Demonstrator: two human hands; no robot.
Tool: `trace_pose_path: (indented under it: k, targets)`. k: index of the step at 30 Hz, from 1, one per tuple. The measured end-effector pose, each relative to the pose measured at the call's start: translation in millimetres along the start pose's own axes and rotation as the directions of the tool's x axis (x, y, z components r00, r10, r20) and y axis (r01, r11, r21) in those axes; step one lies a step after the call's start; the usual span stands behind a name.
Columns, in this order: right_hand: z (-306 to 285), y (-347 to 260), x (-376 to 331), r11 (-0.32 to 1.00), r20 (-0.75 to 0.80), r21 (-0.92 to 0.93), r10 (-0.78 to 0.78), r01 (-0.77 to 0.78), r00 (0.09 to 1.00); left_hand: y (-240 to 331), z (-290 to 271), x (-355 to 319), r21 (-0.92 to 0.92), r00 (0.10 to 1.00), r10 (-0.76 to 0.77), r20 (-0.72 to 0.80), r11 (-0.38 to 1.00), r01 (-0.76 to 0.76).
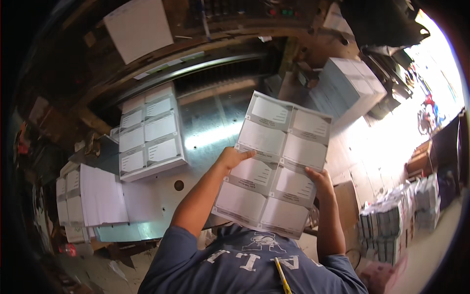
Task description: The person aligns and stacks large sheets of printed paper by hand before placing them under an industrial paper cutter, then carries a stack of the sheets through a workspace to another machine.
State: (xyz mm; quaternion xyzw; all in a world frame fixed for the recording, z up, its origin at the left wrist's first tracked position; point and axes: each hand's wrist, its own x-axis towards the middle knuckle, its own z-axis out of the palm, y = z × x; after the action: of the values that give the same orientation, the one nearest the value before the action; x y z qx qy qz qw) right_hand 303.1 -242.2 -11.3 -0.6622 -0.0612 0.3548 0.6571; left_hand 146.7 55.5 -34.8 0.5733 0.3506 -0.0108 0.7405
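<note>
A large sheaf of printed sheets [276, 161], with grey and white label-like panels in two columns, is tilted in front of my chest. My left hand [237, 158] grips its left edge, thumb on top and fingers hidden underneath. On the opposite edge my right hand [319, 178] holds it the same way, thumb over the face. How many sheets are in the sheaf I cannot tell. To the left, a thick stack of matching printed sheets [152, 131] lies on the metal table [211, 110], apart from my hands.
White paper [102, 195] and more printed sheets [73, 191] sit at the table's left end. A tall paper stack [345, 90] stands at the back right. Tied paper bundles [391, 220] rest on the floor at right, beyond a cardboard box [345, 203]. Dark machinery [220, 68] spans the back.
</note>
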Motion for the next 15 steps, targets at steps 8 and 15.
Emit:
trace_pose_path:
  k: [8,15]
  targets:
    - [-12,65,-1,0.961,-0.124,0.204,0.213,-0.185,0.969,-10,-8,59,0.588,0.984,0.055,-0.172,0.806,0.058]
    - [-27,87,-6,0.921,-0.158,0.361,0.215,-0.146,0.964,-64,-13,-107,0.373,0.611,0.691,-0.387,0.723,-0.581]
